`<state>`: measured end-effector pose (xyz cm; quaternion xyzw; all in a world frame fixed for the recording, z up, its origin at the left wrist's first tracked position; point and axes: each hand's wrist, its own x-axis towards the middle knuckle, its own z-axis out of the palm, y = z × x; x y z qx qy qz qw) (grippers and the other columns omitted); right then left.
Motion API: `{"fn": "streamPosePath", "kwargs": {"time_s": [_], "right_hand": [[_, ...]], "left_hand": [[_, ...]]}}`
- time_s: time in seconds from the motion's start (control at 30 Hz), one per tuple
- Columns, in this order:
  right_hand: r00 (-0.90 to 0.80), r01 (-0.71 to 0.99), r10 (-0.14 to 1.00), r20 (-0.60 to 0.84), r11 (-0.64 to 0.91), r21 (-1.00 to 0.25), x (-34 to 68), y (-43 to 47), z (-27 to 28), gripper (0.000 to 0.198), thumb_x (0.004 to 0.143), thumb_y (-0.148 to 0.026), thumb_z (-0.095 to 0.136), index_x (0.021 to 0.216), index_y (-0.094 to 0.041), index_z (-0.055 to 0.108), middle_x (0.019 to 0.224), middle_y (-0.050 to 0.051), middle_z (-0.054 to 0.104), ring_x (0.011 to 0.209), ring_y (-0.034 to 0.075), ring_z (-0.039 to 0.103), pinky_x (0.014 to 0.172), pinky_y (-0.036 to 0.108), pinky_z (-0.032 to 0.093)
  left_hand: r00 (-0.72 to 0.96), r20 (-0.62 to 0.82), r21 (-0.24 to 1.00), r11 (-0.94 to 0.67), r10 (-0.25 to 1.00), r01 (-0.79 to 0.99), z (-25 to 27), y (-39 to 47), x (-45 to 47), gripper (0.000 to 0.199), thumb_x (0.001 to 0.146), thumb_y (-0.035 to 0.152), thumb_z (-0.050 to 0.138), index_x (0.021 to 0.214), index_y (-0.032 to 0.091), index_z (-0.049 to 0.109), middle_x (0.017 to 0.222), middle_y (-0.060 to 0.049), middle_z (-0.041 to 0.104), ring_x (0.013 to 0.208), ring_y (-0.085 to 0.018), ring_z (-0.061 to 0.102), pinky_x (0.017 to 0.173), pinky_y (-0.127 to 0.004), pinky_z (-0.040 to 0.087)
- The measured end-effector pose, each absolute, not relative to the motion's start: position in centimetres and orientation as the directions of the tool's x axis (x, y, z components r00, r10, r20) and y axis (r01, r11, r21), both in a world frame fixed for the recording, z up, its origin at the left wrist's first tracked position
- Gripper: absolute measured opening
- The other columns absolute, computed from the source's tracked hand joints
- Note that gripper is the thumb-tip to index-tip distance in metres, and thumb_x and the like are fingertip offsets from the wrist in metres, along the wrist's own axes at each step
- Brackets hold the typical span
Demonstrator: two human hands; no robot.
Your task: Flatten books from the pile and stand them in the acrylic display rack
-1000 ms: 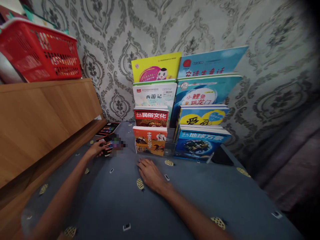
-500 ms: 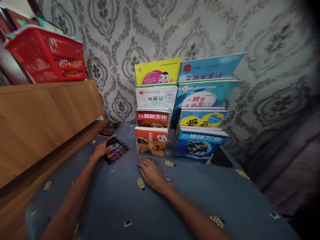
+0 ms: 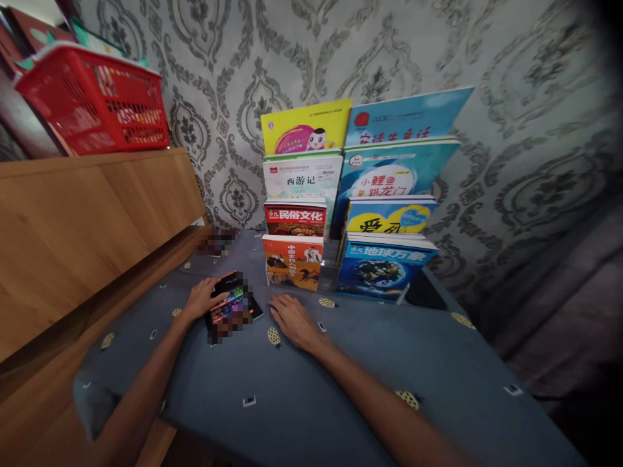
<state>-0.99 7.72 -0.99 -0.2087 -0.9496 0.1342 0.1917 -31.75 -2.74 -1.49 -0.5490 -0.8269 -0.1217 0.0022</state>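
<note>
My left hand [image 3: 199, 299] grips the left edge of a dark book [image 3: 228, 308] with a colourful cover, its thumb on the cover. Part of that cover is blurred out, and the book lies low over the cloth at a slant. My right hand [image 3: 292, 319] rests palm down on the cloth with its fingers stretched out, holding nothing. Just beyond it, a clear rack [image 3: 331, 275] holds several books in two columns. At the front stand an orange book [image 3: 293, 263] on the left and a blue book [image 3: 382, 269] with a globe on the right.
A grey-blue cloth with pineapple prints covers the table [image 3: 311, 389]. Another blurred-out item [image 3: 214, 243] lies at the back left. Along the left runs a wooden cabinet [image 3: 97, 227] with a red basket [image 3: 107, 97] on top. A dark flat object [image 3: 426, 290] lies behind the rack.
My left hand has brought the dark book nearer and to the right, away from the item at the back left. My right hand stays resting on the cloth. The view has shifted slightly.
</note>
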Motion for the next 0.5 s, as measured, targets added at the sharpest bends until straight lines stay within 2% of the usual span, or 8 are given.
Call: {"fn": "streamPosePath", "kwargs": {"time_s": [0.23, 0.5], "right_hand": [[-0.859, 0.273, 0.406, 0.312, 0.879, -0.390, -0.8, 7.7, -0.9, 0.028, 0.104, -0.027, 0.045, 0.121, -0.015, 0.065, 0.120, 0.013, 0.069, 0.115, 0.024, 0.061, 0.102, 0.038, 0.044], [-0.848, 0.215, 0.413, 0.331, 0.841, -0.497, 1.6, 5.9, -1.7, 0.034, 0.101, -0.034, 0.053, 0.128, -0.017, 0.063, 0.132, 0.015, 0.065, 0.127, 0.026, 0.057, 0.109, 0.044, 0.043]], "left_hand": [[-0.370, 0.204, 0.178, 0.337, 0.907, 0.925, -1.8, -4.1, -28.3, 0.053, 0.093, 0.057, 0.050, 0.132, 0.023, 0.055, 0.130, -0.009, 0.062, 0.119, -0.029, 0.057, 0.099, -0.043, 0.044], [-0.374, 0.202, 0.137, 0.352, 0.905, 0.926, -0.9, -5.1, -23.7, 0.051, 0.094, 0.057, 0.052, 0.132, 0.023, 0.056, 0.125, -0.010, 0.064, 0.114, -0.029, 0.059, 0.095, -0.042, 0.045]]}}
